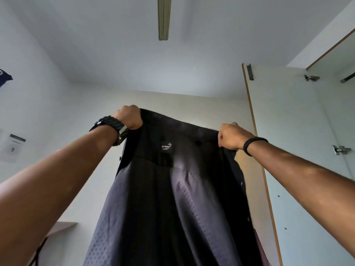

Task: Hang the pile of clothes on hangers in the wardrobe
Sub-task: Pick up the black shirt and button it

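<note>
The lower part of the dark shirt is cut off by the bottom edge. The fingertips of the left hand and right hand are hidden in its fabric. The small print on the label cannot be read.

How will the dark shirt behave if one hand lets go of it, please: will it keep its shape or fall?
The dark shirt looks thin and floppy: it hangs in soft folds below the left hand and right hand. Released on one side, it would probably droop and swing. It seems light, since light shows through it.
</note>
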Available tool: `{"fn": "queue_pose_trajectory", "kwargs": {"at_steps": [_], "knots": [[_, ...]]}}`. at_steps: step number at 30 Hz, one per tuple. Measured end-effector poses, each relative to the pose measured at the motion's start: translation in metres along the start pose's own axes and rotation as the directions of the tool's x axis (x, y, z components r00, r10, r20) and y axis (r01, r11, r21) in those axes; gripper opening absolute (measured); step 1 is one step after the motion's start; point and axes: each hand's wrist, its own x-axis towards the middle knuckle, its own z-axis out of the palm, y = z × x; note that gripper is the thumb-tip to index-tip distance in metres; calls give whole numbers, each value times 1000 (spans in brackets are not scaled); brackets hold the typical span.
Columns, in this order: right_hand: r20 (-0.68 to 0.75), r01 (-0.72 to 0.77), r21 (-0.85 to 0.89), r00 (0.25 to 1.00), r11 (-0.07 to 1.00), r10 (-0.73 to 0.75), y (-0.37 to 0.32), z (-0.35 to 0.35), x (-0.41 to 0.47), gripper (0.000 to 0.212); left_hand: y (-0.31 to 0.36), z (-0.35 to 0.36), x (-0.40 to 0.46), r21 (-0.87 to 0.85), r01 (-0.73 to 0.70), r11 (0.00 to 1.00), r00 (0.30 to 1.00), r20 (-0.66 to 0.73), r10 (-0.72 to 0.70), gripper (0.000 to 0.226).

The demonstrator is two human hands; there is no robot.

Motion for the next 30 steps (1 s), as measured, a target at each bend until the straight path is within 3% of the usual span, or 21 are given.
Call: {"fn": "queue_pose_trajectory", "kwargs": {"at_steps": [3,5,7,9,11,14,16,17,19,21,23,25,28,30], "knots": [[-174,-20,-76,985,997,7,-20,-6,-6,24,6,-14,-10,67,72,995,948,307,-89,24],[-76,-81,44,994,996,84,-37,-9,-6,31,12,-22,-15,59,119,991,868,479,-133,16],[103,-171,264,983,949,148,-48,-15,-5,25,12,-22,-14,-117,242,963,815,563,-136,14],[248,-255,414,955,874,162,-52,-23,-4,17,2,-23,-10,-405,407,819,818,560,-130,19],[351,-320,543,926,777,137,-48,-29,-4,22,-8,-28,-7,-617,526,586,805,584,-107,22],[495,-411,674,868,614,37,-38,-43,-3,45,-20,-43,-6,-752,588,298,791,611,-22,19],[515,-364,677,855,640,-58,-33,-51,-2,48,-25,-54,-3,-780,575,247,793,606,68,30],[515,-323,673,850,665,-108,-31,-54,-2,42,-25,-59,-3,-781,552,292,795,599,97,35],[529,-256,658,827,708,-192,-28,-62,-3,27,-23,-71,-13,-718,449,532,804,585,111,34],[530,-218,631,822,744,-208,-28,-68,-8,22,-18,-82,-19,-643,325,694,840,533,100,25],[494,-142,569,847,810,-199,-28,-75,-12,42,-13,-91,-22,-609,218,762,890,444,101,14],[446,-62,544,866,837,-226,-29,-84,-18,53,-8,-104,-29,-514,120,850,937,342,74,20],[358,-31,677,887,735,-292,-27,-103,-23,43,-1,-129,-31,-358,-3,934,991,125,52,38],[247,-13,782,924,623,-291,-26,-117,-22,35,4,-147,-28,-453,-41,891,999,6,49,34]]}}
